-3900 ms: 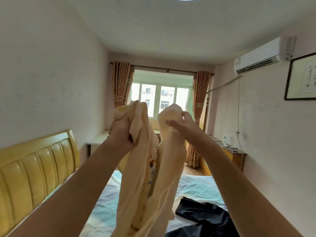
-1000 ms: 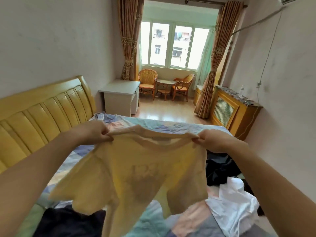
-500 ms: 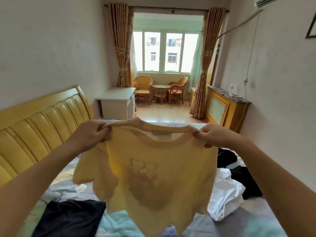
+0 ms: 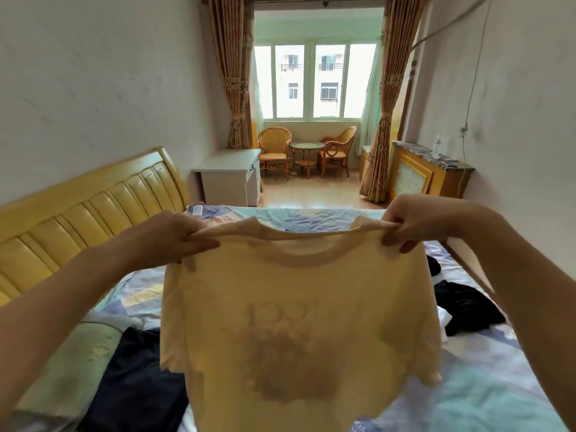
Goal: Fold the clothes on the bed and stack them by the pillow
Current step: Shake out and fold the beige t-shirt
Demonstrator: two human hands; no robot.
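Raised slightly, yellow T-shirt [image 4: 299, 322] hangs, shoulders apparently pinched in both hands' fingers [image 4: 199, 243].

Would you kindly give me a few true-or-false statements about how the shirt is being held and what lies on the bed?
1. Both hands grip the pale yellow T-shirt at its shoulders. True: left hand, right hand.
2. The shirt lies flat on the bed. False: it hangs in the air above the patterned bedsheet.
3. A dark navy garment lies on the bed at lower left. True.
4. The black garment at right is neatly folded. False: it lies crumpled.
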